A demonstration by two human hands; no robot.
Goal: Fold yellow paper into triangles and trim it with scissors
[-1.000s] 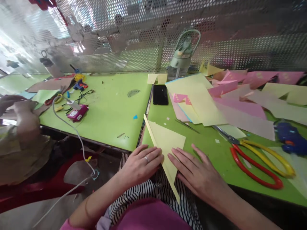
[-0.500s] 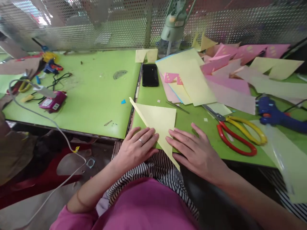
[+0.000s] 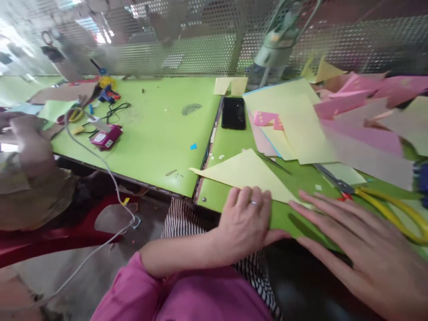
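A pale yellow sheet of paper [image 3: 250, 171] lies on the green table, folded into a triangle with its folded edge towards me and a thin tip sticking out to the left. My left hand [image 3: 243, 223], with a ring on one finger, presses its fingertips onto the paper's near edge; its thumb stretches to the right. The blurred right hand [image 3: 363, 249] has its fingers extended and spread, the fingertips by the paper's right corner. Whether they touch the paper I cannot tell. Scissors [image 3: 384, 203] with yellow and red handles lie behind the right hand, partly covered by it.
A black phone [image 3: 233, 113], a bottle [image 3: 274, 53] and a pile of yellow and pink papers [image 3: 310, 120] stand or lie at the back. A purple box [image 3: 107, 137] with a white cable is on the left table, near another person's arm [image 3: 30, 138].
The triangle of paper has turned, so its folded edge now runs along the table's front. My left hand has slid along that edge; my right hand has moved right. The view has shifted left.
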